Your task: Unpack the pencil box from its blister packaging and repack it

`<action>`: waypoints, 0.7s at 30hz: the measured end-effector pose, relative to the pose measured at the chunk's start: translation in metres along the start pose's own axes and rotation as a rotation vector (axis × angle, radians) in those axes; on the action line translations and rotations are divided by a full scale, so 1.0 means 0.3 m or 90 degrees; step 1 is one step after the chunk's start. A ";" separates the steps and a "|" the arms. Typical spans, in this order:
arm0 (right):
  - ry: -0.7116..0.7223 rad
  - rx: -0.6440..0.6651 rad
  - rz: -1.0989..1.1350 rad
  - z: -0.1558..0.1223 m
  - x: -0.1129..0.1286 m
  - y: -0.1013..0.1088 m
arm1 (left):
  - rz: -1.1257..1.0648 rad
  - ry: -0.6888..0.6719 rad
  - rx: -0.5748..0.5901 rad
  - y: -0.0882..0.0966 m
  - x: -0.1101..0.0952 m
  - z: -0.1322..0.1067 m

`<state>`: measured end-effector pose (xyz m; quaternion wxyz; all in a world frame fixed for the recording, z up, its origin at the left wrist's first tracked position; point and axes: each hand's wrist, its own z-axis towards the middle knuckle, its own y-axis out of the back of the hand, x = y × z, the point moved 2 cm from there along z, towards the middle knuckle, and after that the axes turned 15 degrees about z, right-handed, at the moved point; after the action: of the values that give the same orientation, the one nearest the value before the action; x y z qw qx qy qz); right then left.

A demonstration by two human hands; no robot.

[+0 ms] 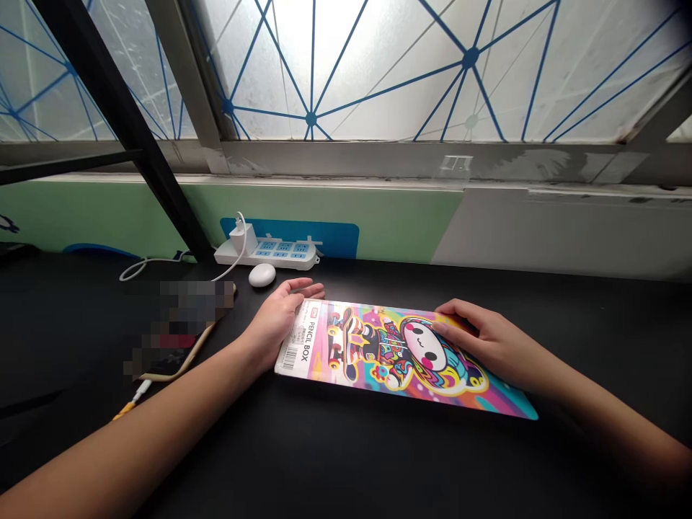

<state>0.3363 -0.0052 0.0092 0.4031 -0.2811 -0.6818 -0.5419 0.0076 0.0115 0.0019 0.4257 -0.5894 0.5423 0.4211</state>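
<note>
Look at this: on the black tabletop (378, 461), a white power strip (286, 258) is sitting by the wall, a charger (241, 238) is plugged in, a cable (156, 263) is looping away, a white oval case (262, 274) is resting nearby, and a frosted window (346, 72) is glowing overhead!

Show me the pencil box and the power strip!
Pencil box (378, 353): head view, on its colourful cartoon front.
Power strip (281, 252): head view, on its blue sockets.

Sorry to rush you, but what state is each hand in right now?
Left hand: open, against the pencil box.
Right hand: open, resting on it.
</note>
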 end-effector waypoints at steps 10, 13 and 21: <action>0.146 -0.090 -0.083 0.002 0.016 0.009 | 0.055 -0.006 -0.020 -0.001 -0.015 -0.006; 0.255 -0.161 -0.119 -0.008 0.039 0.025 | 0.077 -0.036 -0.010 0.001 -0.017 -0.012; 0.508 -0.310 -0.262 -0.061 0.082 0.041 | 0.048 -0.202 0.062 0.002 -0.058 -0.047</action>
<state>0.3381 -0.0212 0.0381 0.4397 0.0020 -0.3701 -0.8183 0.0064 0.0028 0.0224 0.5178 -0.4734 0.5101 0.4976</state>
